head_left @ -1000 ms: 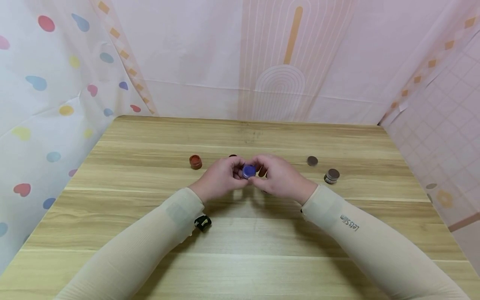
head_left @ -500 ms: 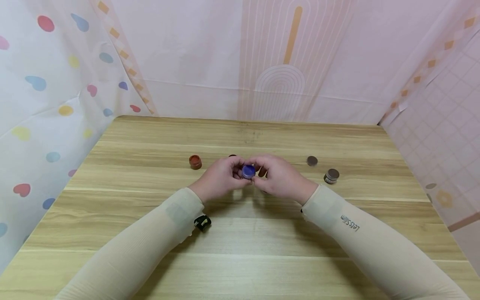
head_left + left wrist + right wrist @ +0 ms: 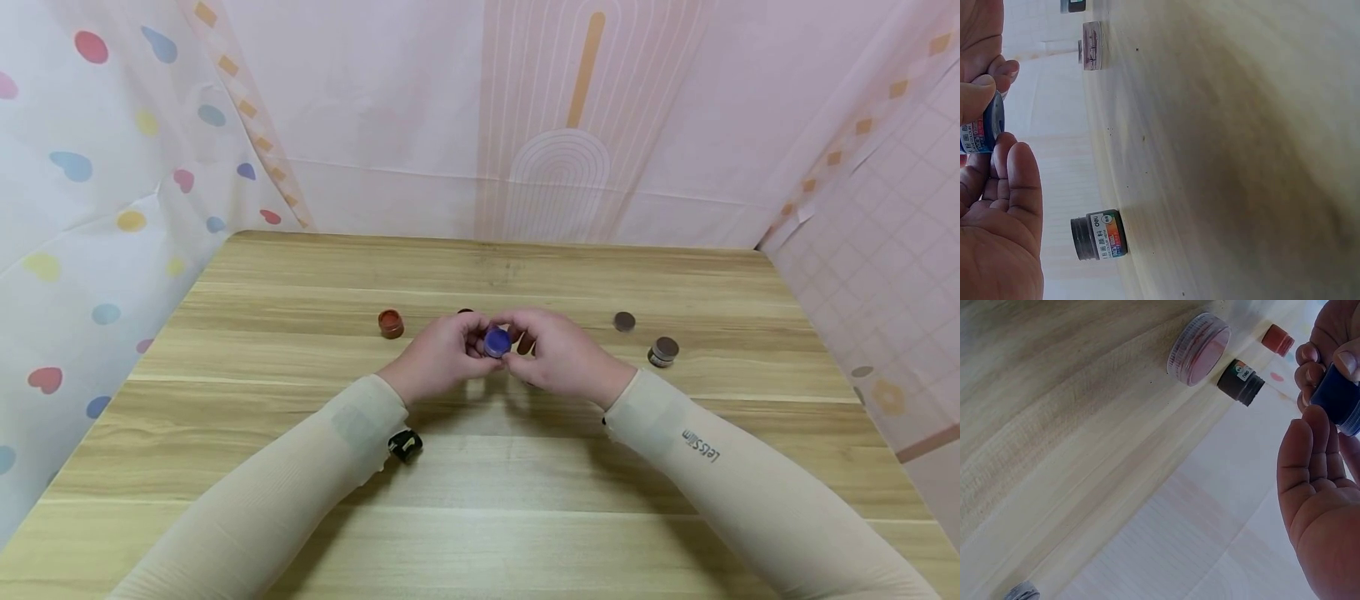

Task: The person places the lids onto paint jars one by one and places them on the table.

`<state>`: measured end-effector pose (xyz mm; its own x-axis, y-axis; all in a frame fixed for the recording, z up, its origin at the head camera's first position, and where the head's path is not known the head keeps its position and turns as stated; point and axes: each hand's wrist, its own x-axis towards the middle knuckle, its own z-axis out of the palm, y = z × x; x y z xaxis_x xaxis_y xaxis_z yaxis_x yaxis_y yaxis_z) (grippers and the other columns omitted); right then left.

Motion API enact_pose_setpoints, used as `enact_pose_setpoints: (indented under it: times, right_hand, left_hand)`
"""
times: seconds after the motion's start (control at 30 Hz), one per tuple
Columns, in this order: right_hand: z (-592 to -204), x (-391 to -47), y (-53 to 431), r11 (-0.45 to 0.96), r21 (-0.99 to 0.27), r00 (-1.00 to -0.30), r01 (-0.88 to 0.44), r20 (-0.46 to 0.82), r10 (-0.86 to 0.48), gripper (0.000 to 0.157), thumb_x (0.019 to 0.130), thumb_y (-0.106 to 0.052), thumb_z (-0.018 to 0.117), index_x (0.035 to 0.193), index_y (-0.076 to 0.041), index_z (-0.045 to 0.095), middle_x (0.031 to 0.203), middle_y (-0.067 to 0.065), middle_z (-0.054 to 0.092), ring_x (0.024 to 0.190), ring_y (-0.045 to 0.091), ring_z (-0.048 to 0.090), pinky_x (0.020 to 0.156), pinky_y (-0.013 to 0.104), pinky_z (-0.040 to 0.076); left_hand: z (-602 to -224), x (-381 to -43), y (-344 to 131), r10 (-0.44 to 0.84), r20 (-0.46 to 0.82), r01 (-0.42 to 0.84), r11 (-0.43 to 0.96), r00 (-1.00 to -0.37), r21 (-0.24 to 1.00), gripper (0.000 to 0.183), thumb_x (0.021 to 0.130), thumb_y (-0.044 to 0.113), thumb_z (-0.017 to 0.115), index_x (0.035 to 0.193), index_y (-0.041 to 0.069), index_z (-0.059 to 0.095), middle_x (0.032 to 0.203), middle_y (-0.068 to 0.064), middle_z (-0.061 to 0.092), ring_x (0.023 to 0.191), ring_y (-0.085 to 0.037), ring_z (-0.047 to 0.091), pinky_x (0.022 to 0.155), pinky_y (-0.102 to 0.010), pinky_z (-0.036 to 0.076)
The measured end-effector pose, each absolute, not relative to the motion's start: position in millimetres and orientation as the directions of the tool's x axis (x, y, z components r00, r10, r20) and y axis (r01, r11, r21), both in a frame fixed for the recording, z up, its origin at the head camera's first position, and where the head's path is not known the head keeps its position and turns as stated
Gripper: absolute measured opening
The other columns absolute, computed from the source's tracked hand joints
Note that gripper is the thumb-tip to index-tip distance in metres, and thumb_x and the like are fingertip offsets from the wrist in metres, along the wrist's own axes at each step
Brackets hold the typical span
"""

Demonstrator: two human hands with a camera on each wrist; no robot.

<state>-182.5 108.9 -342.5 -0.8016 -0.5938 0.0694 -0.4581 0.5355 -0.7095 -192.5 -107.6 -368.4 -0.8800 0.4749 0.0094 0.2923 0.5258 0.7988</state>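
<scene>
A small blue paint jar [image 3: 497, 342] is held above the table between both hands, its blue top facing up. My left hand [image 3: 431, 360] grips its left side with thumb and fingers. From the other side, my right hand [image 3: 561, 358] pinches it between thumb and index finger. In the left wrist view the blue jar [image 3: 982, 128] shows a printed label, and fingers cover parts of it. A ribbed clear rim shows on the blue jar [image 3: 1338, 403] in the right wrist view. Whether that rim belongs to a lid, I cannot tell.
A red-orange jar [image 3: 391, 324] stands left of the hands. A dark jar [image 3: 1240, 381] is mostly hidden behind them in the head view. At right lie a round brown lid [image 3: 625, 322] and a brown jar [image 3: 663, 352]. A pink-faced lid [image 3: 1199, 349] lies on the table [image 3: 480, 500].
My right thumb has shifted slightly rightward on the blue jar's near edge, and the jar's top has turned a little. Both arms and the things on the table stay in place.
</scene>
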Motion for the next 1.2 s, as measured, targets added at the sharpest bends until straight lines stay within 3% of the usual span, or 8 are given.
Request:
enact_pose_setpoints:
  times: [0.23, 0.43, 0.63, 0.8, 1.0, 1.2]
  right_hand:
    - [-343.5, -183.0, 109.7, 0.521, -0.712, -0.793, -0.471, 0.083, -0.603, 0.044, 0.096, -0.007, 0.066, 0.14, -0.01, 0.065, 0.116, 0.004, 0.071, 0.093, 0.017, 0.064, 0.071, 0.03, 0.056]
    - [-343.3, -182.2, 108.9, 0.539, -0.712, -0.809, -0.45, 0.07, -0.583, 0.034, 0.097, -0.012, 0.073, 0.13, -0.009, 0.067, 0.109, 0.003, 0.07, 0.094, 0.017, 0.063, 0.074, 0.031, 0.055]
    - [-343.7, -182.1, 110.4, 0.534, -0.714, -0.803, -0.453, 0.066, -0.592, 0.045, 0.095, -0.011, 0.071, 0.139, -0.009, 0.063, 0.107, 0.004, 0.069, 0.09, 0.016, 0.063, 0.071, 0.031, 0.056]
    - [-345.0, -183.9, 111.8, 0.508, -0.723, -0.786, -0.468, 0.076, -0.614, 0.048, 0.095, -0.005, 0.065, 0.143, -0.008, 0.062, 0.11, 0.007, 0.071, 0.088, 0.016, 0.064, 0.07, 0.029, 0.056]
    - [-344.3, -182.9, 110.1, 0.52, -0.705, -0.789, -0.481, 0.091, -0.607, 0.037, 0.097, -0.008, 0.069, 0.134, -0.007, 0.067, 0.117, 0.005, 0.072, 0.094, 0.017, 0.064, 0.075, 0.03, 0.056]
    - [-344.3, -182.8, 109.2, 0.545, -0.705, -0.809, -0.454, 0.07, -0.584, 0.034, 0.096, -0.011, 0.074, 0.129, -0.007, 0.066, 0.111, 0.005, 0.071, 0.094, 0.018, 0.064, 0.076, 0.031, 0.056]
  left_hand:
    - [-367.9, -192.1, -106.8, 0.475, 0.015, 0.292, 0.516, -0.88, 0.805, 0.034, 0.089, 0.013, 0.084, 0.119, 0.006, 0.07, 0.1, -0.004, 0.073, 0.09, -0.015, 0.068, 0.085, -0.031, 0.059]
    - [-369.2, -192.6, -106.0, 0.482, 0.019, 0.299, 0.51, -0.876, 0.807, 0.031, 0.089, 0.012, 0.083, 0.116, 0.006, 0.07, 0.098, -0.005, 0.074, 0.088, -0.014, 0.069, 0.083, -0.03, 0.059]
    - [-369.7, -192.5, -106.2, 0.475, 0.019, 0.299, 0.523, -0.88, 0.798, 0.026, 0.088, 0.014, 0.085, 0.109, 0.008, 0.07, 0.095, -0.003, 0.073, 0.087, -0.015, 0.068, 0.083, -0.031, 0.058]
    - [-369.4, -192.7, -106.3, 0.472, 0.018, 0.296, 0.523, -0.881, 0.799, 0.03, 0.088, 0.013, 0.085, 0.113, 0.007, 0.07, 0.097, -0.004, 0.073, 0.088, -0.016, 0.068, 0.084, -0.032, 0.058]
    - [-369.7, -193.1, -106.0, 0.476, 0.021, 0.301, 0.519, -0.879, 0.8, 0.032, 0.088, 0.013, 0.085, 0.116, 0.006, 0.071, 0.097, -0.004, 0.074, 0.088, -0.015, 0.069, 0.083, -0.03, 0.059]
    - [-369.9, -193.3, -106.0, 0.48, 0.02, 0.296, 0.507, -0.877, 0.809, 0.028, 0.088, 0.012, 0.084, 0.113, 0.006, 0.071, 0.096, -0.004, 0.073, 0.087, -0.014, 0.068, 0.083, -0.03, 0.059]
